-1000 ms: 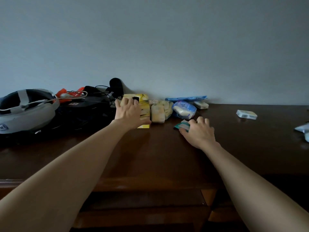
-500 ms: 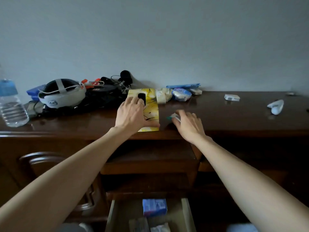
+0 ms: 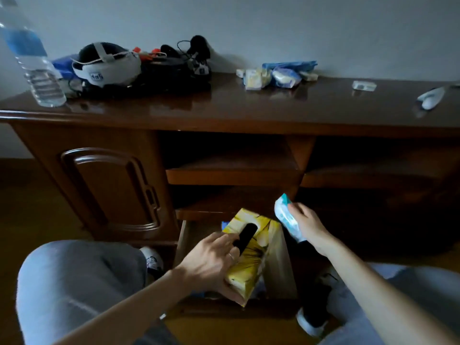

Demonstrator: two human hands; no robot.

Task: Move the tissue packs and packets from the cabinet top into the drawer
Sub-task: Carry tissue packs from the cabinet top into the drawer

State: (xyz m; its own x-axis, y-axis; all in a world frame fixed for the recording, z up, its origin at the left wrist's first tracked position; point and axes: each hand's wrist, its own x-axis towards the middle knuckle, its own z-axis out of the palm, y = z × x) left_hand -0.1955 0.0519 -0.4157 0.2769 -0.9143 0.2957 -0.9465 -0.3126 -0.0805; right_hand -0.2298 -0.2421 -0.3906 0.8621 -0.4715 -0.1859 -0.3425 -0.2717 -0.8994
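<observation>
My left hand (image 3: 211, 265) grips a yellow tissue box (image 3: 251, 255) with a dark oval slot, held tilted over the open drawer (image 3: 281, 267) at the bottom of the cabinet. My right hand (image 3: 307, 226) holds a small white and teal tissue packet (image 3: 285, 215) just above the drawer's right side. A blue pack (image 3: 225, 224) shows inside the drawer behind the box. On the cabinet top (image 3: 249, 108) several small packs remain at the back: yellow ones (image 3: 255, 79), a blue-wrapped one (image 3: 286, 77), and a lone white packet (image 3: 364, 85) farther right.
A water bottle (image 3: 32, 58) stands at the top's left end. Beside it lie a white headset (image 3: 109, 64) and a tangle of black gear and cables (image 3: 179, 63). A white object (image 3: 430, 98) lies at the far right. My knees flank the drawer; open shelves sit above it.
Both hands have come down from the cabinet top to the drawer, the left carrying the yellow box and the right the small packet. The view has dropped lower.
</observation>
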